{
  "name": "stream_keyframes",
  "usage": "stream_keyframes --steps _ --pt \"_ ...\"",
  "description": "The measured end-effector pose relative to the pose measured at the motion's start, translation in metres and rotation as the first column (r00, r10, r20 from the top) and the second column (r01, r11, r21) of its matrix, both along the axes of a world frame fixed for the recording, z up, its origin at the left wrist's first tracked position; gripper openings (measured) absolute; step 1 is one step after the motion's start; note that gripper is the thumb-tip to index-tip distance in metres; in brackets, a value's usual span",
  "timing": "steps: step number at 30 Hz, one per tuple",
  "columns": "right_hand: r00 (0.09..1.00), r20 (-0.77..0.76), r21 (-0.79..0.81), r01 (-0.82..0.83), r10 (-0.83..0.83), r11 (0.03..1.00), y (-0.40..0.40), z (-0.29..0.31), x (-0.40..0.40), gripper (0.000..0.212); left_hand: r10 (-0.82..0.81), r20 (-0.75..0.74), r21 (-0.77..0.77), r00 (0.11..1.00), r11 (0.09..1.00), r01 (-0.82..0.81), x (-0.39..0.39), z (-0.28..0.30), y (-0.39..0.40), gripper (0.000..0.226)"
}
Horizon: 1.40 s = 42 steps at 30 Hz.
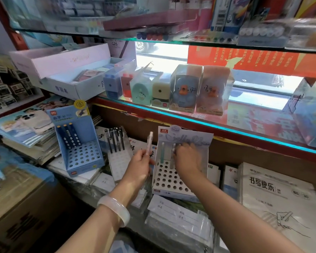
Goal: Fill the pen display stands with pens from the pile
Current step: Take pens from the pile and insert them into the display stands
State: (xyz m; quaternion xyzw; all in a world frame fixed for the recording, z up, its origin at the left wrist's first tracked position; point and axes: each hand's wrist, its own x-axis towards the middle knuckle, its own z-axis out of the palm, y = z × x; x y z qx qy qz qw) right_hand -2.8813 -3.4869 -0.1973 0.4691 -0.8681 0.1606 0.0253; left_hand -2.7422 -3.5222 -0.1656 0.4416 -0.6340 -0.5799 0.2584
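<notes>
The pen you are seating stands in the back row of the pale lilac display stand, close to the stand's card back, and your right hand has its fingers curled over the pen's upper end. Blur hides exactly how the fingertips pinch it, but they look closed on the barrel, not spread. Just beside it toward the stand's left edge, a teal pen is already upright in its hole. Every other hole in the stand shows empty.

So you are early in filling this stand: one pen in, one going in. The next move, as I judge it, is to press this pen down until it sits as straight as its teal neighbour, then let go.

Your left hand waits just off the stand's left edge, fingers and thumb clamped on the lower part of a pinkish-white pen held upright, its tip well clear of the holes. That one should go into the next free hole of the back row.

Further left on the stacked paper goods, a white stand holds several dark pens, and a blue stand holds three navy ones. The pile itself I cannot make out.
</notes>
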Motion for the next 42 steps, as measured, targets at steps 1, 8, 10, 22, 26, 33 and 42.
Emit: stream_keyframes --steps 1,8,10,22,26,33,42 --pt "1.000 0.006 0.005 -0.005 0.005 1.000 0.000 0.000 0.001 0.022 -0.012 0.014 -0.018 1.000 1.000 0.012 0.000 0.001 0.002 0.020" --pt "0.850 0.519 -0.318 0.100 0.085 0.943 0.017 0.007 -0.009 0.013 -0.036 -0.009 0.009 0.999 0.999 0.036 0.003 0.008 0.007 0.018" --pt "0.710 0.676 -0.388 0.116 0.197 0.914 0.029 0.016 -0.008 0.017 -0.067 -0.039 0.038 0.997 0.997 0.068 0.000 0.008 0.011 0.017" --pt "0.467 0.794 -0.460 0.045 0.389 0.887 0.060 0.030 -0.017 0.008 -0.280 0.114 -0.003 0.953 0.959 0.282 -0.015 0.011 0.023 0.028" --pt "0.661 0.702 -0.464 0.144 0.264 0.874 0.074 0.015 -0.037 0.009 -0.256 0.233 -0.035 0.938 0.962 0.271 -0.008 0.014 0.012 0.034" --pt "0.904 0.415 -0.325 0.045 0.099 0.945 0.073 -0.022 -0.037 0.004 -0.152 0.218 -0.110 0.964 0.978 0.179 0.026 0.036 -0.015 0.017" --pt "0.924 0.379 -0.232 0.047 0.045 0.972 0.060 -0.022 -0.037 0.010 -0.018 0.229 -0.080 0.973 0.996 0.037 0.079 0.029 -0.033 0.020"
